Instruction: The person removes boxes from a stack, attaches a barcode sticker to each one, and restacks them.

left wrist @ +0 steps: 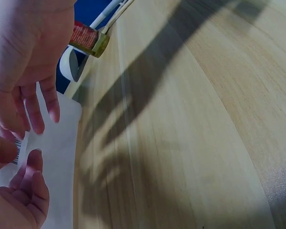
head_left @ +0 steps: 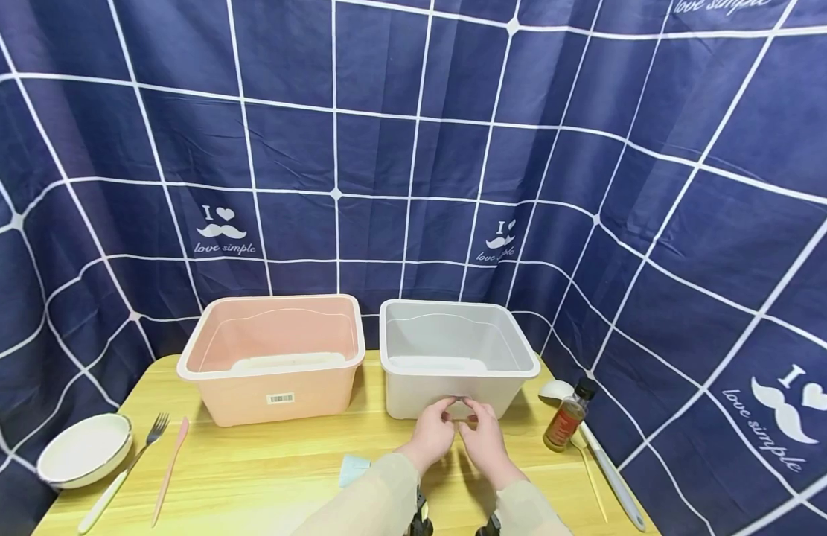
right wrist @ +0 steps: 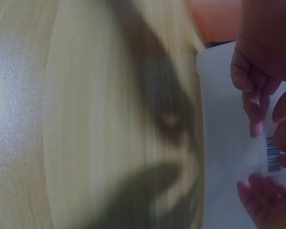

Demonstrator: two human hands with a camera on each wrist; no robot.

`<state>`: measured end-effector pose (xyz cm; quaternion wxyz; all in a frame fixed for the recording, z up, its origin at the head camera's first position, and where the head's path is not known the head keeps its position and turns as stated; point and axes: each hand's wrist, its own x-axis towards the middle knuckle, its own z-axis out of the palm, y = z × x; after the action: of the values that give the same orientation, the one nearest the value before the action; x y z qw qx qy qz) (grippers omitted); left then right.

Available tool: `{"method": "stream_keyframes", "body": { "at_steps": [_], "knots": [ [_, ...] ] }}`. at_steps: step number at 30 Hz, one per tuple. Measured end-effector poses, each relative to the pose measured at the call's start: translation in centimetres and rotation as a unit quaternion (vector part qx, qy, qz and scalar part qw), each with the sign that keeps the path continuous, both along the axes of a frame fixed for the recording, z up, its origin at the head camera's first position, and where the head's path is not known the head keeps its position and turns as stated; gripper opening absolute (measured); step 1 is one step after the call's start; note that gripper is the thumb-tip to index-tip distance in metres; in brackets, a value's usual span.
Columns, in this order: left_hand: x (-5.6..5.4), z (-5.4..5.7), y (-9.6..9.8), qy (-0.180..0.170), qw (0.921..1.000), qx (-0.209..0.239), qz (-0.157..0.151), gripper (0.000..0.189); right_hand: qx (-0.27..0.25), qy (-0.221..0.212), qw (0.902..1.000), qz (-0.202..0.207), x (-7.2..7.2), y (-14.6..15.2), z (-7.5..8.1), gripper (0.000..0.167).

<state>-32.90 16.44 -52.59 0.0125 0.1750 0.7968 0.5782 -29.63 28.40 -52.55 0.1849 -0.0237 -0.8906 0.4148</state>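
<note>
Both hands meet at the front wall of the grey plastic bin point(head_left: 413, 394). The left hand point(head_left: 432, 435) and the right hand point(head_left: 483, 443) have bent fingers, with their tips close to each other. Between them a barcode label point(right wrist: 272, 160) shows against the bin in the right wrist view, partly covered by fingertips. A small dark edge appears at the fingertips in the head view. Whether either hand pinches the label or only touches it cannot be made out.
A pink bin point(head_left: 272, 406) stands left of the grey one. Further left are a white bowl point(head_left: 85, 450), a fork point(head_left: 128, 469) and a pink knife point(head_left: 170, 469). Rightward stand a sauce bottle point(head_left: 566, 423), a ladle point(head_left: 614, 476) and a yellow-handled utensil point(head_left: 592, 480). A light-blue piece point(head_left: 353, 470) lies in front.
</note>
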Motion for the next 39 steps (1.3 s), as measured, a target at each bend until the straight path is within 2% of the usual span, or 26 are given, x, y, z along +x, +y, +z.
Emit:
{"method": "stream_keyframes", "body": {
  "at_steps": [4, 9, 14, 17, 22, 26, 29, 34, 37, 39],
  "knots": [
    [0.1, 0.1, 0.0, -0.011, 0.9999, 0.002, -0.004, 0.052, -0.002, -0.013, 0.9998, -0.015, 0.0, 0.2, 0.2, 0.049],
    [-0.2, -0.1, 0.0, -0.008, 1.0000, -0.003, 0.000, 0.051, -0.015, -0.009, 0.9996, -0.024, -0.2, 0.6, 0.3, 0.047],
    [-0.4, -0.1, 0.1, 0.009, 0.9999, 0.012, 0.003, 0.051, -0.047, 0.001, 0.9989, -0.008, -0.3, 0.8, 0.3, 0.047],
    [-0.4, -0.1, 0.0, 0.013, 0.9999, 0.000, 0.002, 0.052, -0.049, -0.004, 0.9988, 0.002, -0.3, 1.0, 0.1, 0.049],
    [-0.3, -0.3, -0.2, -0.010, 0.9998, -0.016, -0.009, 0.055, -0.044, -0.035, 0.9984, 0.007, -0.2, 1.3, -0.3, 0.054],
    [-0.4, -0.2, -0.4, -0.004, 0.9998, 0.012, -0.012, 0.052, -0.057, -0.019, 0.9981, 0.015, -0.3, 1.2, 0.1, 0.051],
    [-0.6, 0.0, -0.6, 0.008, 0.9998, 0.018, -0.009, 0.049, -0.064, -0.012, 0.9976, 0.022, -0.3, 1.1, 0.4, 0.050],
    [-0.5, 0.0, -1.3, -0.008, 0.9998, -0.004, -0.017, 0.046, -0.063, -0.050, 0.9959, 0.040, 0.1, 1.4, 0.2, 0.051],
    [-0.4, -0.2, -2.2, 0.005, 0.9998, -0.015, -0.015, 0.036, -0.071, -0.061, 0.9952, 0.028, 0.5, 2.0, -0.1, 0.045],
    [-0.5, -0.1, -3.3, 0.013, 0.9997, -0.018, -0.005, 0.028, -0.075, -0.051, 0.9959, 0.000, 0.6, 2.7, 0.1, 0.038]
  ]
}}
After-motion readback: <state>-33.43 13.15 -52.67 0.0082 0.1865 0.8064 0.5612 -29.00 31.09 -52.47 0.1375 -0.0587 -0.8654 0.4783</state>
